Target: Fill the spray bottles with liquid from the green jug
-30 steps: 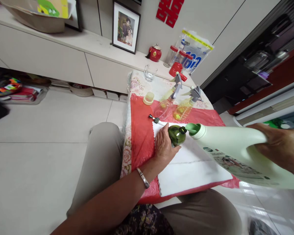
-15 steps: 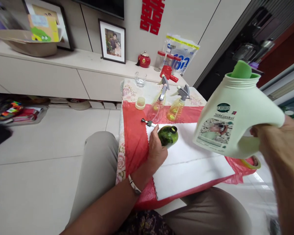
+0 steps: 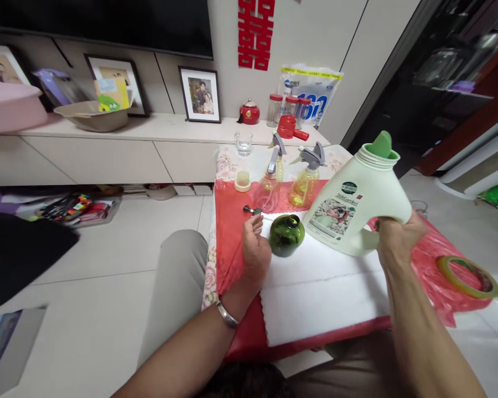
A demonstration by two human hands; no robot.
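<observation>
My right hand (image 3: pixel 396 239) grips the handle of a large pale green detergent jug (image 3: pixel 352 202), held upright with its base low over the white cloth (image 3: pixel 323 287). A round dark green bottle (image 3: pixel 286 235) with an open neck stands on the cloth. My left hand (image 3: pixel 255 251) rests just left of that bottle, fingers loosely curled and apart, touching or nearly touching its side. A small pump nozzle (image 3: pixel 252 210) lies just beyond my left fingers.
Two clear spray bottles (image 3: pixel 269 185) (image 3: pixel 305 182), a yellow cap (image 3: pixel 243 181) and a glass (image 3: pixel 243 142) stand further back on the red-covered table (image 3: pixel 232 237). A tape roll (image 3: pixel 468 276) lies at the right. A cabinet with frames and jars runs behind.
The jug went from tipped with its spout at the green bottle's neck to upright, and came down to the right of the bottle. My left hand loosened from the bottle.
</observation>
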